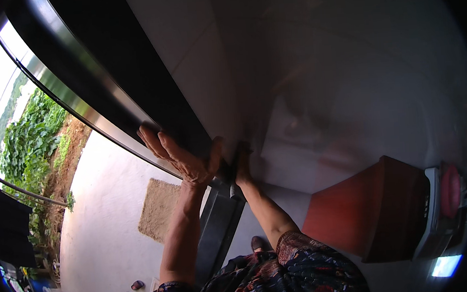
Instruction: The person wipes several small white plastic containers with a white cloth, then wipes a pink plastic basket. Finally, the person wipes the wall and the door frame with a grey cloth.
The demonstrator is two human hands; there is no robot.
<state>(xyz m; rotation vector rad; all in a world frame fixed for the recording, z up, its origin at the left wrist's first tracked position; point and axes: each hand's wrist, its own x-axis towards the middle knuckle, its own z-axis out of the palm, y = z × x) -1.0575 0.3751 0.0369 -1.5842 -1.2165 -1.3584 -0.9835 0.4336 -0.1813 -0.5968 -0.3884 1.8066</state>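
Note:
A dark, glossy door frame [146, 81] runs diagonally down from the upper left. Against its lower part rests my left hand [182, 161], fingers stretched upward and thumb spread apart. My right hand [242, 164] reaches up just to the right of the frame, beside a pale, shadowed wall surface [178, 35]. Its fingers are lost in the dark, so whether it grips anything does not show. Below both hands lies a dark sill [217, 218], between the bright floor outside and the dim room.
Outside, a brown doormat [156, 209] and a pair of slippers [137, 285] lie on the pale floor, with green plants [32, 134] beyond. Dark cloth [4, 224] hangs at far left. A reddish-brown cabinet [348, 208] stands inside on the right. My shoe [257, 243] shows below.

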